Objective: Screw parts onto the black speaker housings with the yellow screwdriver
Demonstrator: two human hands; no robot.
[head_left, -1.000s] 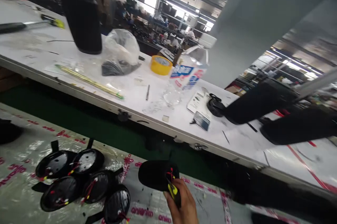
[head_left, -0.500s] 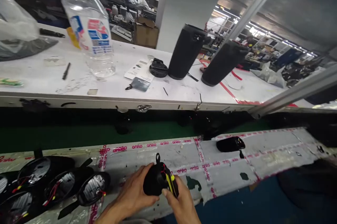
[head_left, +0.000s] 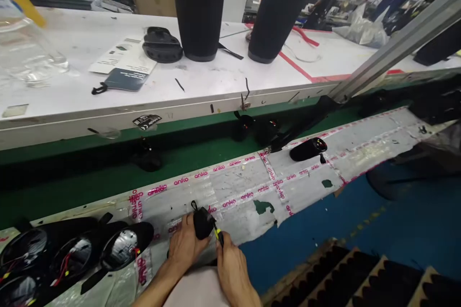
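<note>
Clock reference: positions read from the held casing, with 12 o'clock toward the top of your view.
Workpiece: the black, rounded, fabric-look casing (head_left: 202,224) is in front of you, above the grey film-wrapped bench with pink-lettered tape (head_left: 237,223); a small black loop (head_left: 194,205) stands at its 11 o'clock.
Left hand: your left hand (head_left: 184,245) is curled around the casing from 8 o'clock, thumb below; the opening is only as wide as the part.
Right hand: your right hand (head_left: 230,263), at 4 o'clock, is closed narrowly on the slim yellow-and-black tool (head_left: 218,236).
Tool tip: it points at the casing's near end; you cannot tell whether it touches.
Wired units: black oval-ended housings with red wires (head_left: 124,248) lie between 8 and 9 o'clock.
Separate unit: one black cylindrical housing (head_left: 304,150) lies at 2 o'clock.
</note>
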